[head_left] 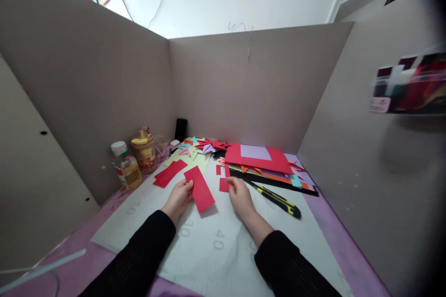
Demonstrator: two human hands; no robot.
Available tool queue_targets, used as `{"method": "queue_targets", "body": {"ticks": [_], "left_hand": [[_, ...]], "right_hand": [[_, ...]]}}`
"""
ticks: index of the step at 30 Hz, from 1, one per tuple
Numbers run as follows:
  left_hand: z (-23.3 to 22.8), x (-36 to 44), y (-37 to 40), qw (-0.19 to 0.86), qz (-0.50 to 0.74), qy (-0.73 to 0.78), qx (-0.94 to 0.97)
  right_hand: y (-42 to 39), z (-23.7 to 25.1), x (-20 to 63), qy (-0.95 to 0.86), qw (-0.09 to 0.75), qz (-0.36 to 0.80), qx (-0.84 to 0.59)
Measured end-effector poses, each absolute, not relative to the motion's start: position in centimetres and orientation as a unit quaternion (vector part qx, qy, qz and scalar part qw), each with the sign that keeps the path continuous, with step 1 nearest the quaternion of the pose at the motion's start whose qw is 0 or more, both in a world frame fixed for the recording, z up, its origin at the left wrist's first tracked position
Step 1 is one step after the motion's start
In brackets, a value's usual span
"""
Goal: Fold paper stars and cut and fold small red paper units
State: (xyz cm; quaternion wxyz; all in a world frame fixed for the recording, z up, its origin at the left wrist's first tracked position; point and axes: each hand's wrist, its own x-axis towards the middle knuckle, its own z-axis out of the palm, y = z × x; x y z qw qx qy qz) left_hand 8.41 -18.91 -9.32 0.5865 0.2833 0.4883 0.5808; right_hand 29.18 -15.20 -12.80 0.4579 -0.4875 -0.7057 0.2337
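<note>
I see my left hand (179, 197) pinching the long red strip (199, 189) at mid-mat (209, 250), while my right hand (240, 195) presses fingertips on a small red square (224, 185) nearer the mat's far edge. I judge sorting cut pieces is under way; lifting the square needs a careful pinch.

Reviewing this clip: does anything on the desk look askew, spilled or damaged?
Nothing looks spilled or damaged. The left hand holds a red paper strip lying at a slant on the cutting mat. The right hand touches a small red piece. The utility knife lies beside it; I cannot tell whether its blade is out.
</note>
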Motion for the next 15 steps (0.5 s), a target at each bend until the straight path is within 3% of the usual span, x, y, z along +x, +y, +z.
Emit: {"method": "queue_targets", "body": {"ticks": [2,6,15], "left_hand": [[-9.2,8.5,-18.9,0.585,0.579,0.494,0.279],[-9.0,8.6,-19.0,0.58,0.58,0.498,0.28],[-9.5,8.5,-18.9,0.573,0.574,0.502,0.3]], "right_hand": [[-14.2,-12.8,29.9,-0.726,0.384,0.157,-0.549],[-13.1,-13.1,29.7,-0.746,0.248,0.131,-0.603],[-12.8,-13.1,29.3,-0.738,0.229,0.142,-0.619]]}}
